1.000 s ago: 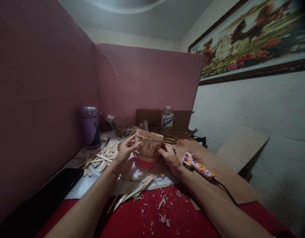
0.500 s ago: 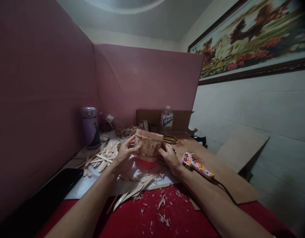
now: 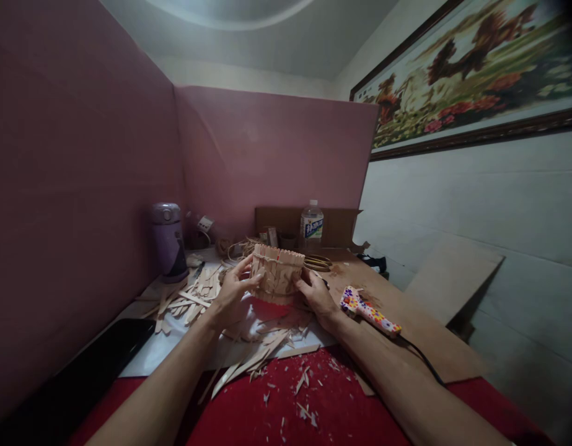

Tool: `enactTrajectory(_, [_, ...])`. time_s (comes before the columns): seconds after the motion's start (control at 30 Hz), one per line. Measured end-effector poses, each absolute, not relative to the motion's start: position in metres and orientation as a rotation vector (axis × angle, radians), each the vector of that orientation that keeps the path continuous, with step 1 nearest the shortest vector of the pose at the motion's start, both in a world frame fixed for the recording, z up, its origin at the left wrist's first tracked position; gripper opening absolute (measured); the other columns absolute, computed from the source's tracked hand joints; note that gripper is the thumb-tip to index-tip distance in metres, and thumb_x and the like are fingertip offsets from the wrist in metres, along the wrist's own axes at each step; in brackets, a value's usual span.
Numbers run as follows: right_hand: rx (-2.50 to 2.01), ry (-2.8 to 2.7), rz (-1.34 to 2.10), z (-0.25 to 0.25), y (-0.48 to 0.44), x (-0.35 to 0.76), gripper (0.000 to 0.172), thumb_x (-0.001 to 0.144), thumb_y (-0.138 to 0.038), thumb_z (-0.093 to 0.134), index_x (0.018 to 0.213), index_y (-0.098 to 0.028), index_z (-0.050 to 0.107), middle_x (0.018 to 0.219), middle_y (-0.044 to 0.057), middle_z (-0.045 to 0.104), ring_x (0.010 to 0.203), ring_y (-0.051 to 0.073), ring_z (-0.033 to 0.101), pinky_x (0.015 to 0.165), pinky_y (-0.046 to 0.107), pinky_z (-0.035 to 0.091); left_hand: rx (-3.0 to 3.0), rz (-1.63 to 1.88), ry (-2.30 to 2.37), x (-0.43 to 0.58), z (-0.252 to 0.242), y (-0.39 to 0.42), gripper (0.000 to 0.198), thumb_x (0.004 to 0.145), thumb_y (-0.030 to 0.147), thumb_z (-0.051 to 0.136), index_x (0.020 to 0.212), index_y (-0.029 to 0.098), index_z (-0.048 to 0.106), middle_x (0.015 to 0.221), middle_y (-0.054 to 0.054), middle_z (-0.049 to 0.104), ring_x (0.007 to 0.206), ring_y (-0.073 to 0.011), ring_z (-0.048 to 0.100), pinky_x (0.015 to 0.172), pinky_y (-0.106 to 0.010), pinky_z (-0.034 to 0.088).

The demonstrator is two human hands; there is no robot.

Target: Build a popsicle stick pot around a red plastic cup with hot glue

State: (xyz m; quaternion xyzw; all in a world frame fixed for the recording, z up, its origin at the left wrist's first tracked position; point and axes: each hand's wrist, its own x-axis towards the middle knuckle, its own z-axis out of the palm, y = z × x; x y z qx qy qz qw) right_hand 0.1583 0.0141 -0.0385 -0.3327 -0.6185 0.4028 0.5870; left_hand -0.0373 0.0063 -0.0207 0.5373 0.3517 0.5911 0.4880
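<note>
We hold the tub [image 3: 279, 279] upright between both hands, in front of us over the white sheet [image 3: 139, 360]; whether its base rests on anything we cannot tell. Our left hand [image 3: 235, 286] grips its left side, thumb towards the front, and our right hand [image 3: 317, 293] grips the right side in much the same way.

We judge the tub light, since its wall is thin wooden sticks set edge to edge, with a cord [image 3: 286, 261] round it below the rim. It should feel stiff and dry, hardly slippery, yet fragile at the seams. The safest hold looks to be a gentle one on opposite sides, around the middle, as a hard pinch at the uneven rim could loosen a stick.

A little red shows at that rim; we cannot see what lies inside. Behind stands a clear, capped bottle [image 3: 312, 224], its fill too unclear to tell. To our left, the flask [image 3: 167, 238] has its lid on, hiding its contents.
</note>
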Motion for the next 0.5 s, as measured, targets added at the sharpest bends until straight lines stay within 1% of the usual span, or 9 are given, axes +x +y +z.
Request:
enactTrajectory(0.2, [-0.767,-1.455,0.927,-0.0375,0.0135,0.158,0.057,0.077,-0.057,0.061,0.119,-0.019,0.062,0.12,0.01,0.066,0.108,0.027,0.06,0.099,0.043,0.042,1.296,1.441,0.791,-0.0373,-0.023,0.0095,0.074,0.063,0.029,0.076,0.133,0.022,0.052,0.109,-0.009,0.065,0.097,-0.0235,0.06,0.079,-0.032,0.046])
enactTrajectory(0.3, [-0.745,-1.461,0.898,-0.0359,0.0119,0.1576,0.058,0.078,-0.058,0.06,0.123,-0.021,0.06,0.124,0.008,0.064,0.115,0.028,0.056,0.102,0.043,0.04,1.295,1.424,0.699,-0.037,-0.0226,0.0106,0.071,0.066,0.028,0.075,0.133,0.023,0.052,0.114,-0.009,0.066,0.105,-0.0241,0.058,0.083,-0.031,0.044])
enactTrajectory(0.37, [-0.732,-1.469,0.876,-0.0351,0.0114,0.1576,0.057,0.08,-0.058,0.058,0.125,-0.022,0.06,0.127,0.007,0.062,0.121,0.028,0.053,0.105,0.043,0.037,1.259,1.425,0.68,-0.0369,-0.0221,0.0111,0.065,0.069,0.03,0.073,0.131,0.024,0.054,0.117,-0.008,0.066,0.108,-0.0234,0.057,0.084,-0.03,0.044])
enactTrajectory(0.43, [-0.73,-1.477,0.849,-0.0351,0.0116,0.1578,0.057,0.081,-0.058,0.056,0.126,-0.023,0.059,0.13,0.006,0.06,0.124,0.028,0.05,0.106,0.044,0.036,1.218,1.414,0.705,-0.0368,-0.0214,0.0107,0.059,0.072,0.037,0.071,0.129,0.024,0.056,0.119,-0.007,0.065,0.107,-0.0228,0.058,0.08,-0.028,0.044])
enactTrajectory(0.5, [-0.733,-1.49,0.816,-0.0359,0.0127,0.1583,0.057,0.083,-0.059,0.053,0.127,-0.024,0.058,0.132,0.006,0.059,0.125,0.028,0.049,0.107,0.045,0.034,1.17,1.391,0.738,-0.0362,-0.0207,0.0091,0.057,0.074,0.042,0.068,0.128,0.026,0.057,0.121,-0.006,0.064,0.102,-0.0222,0.059,0.074,-0.027,0.045])
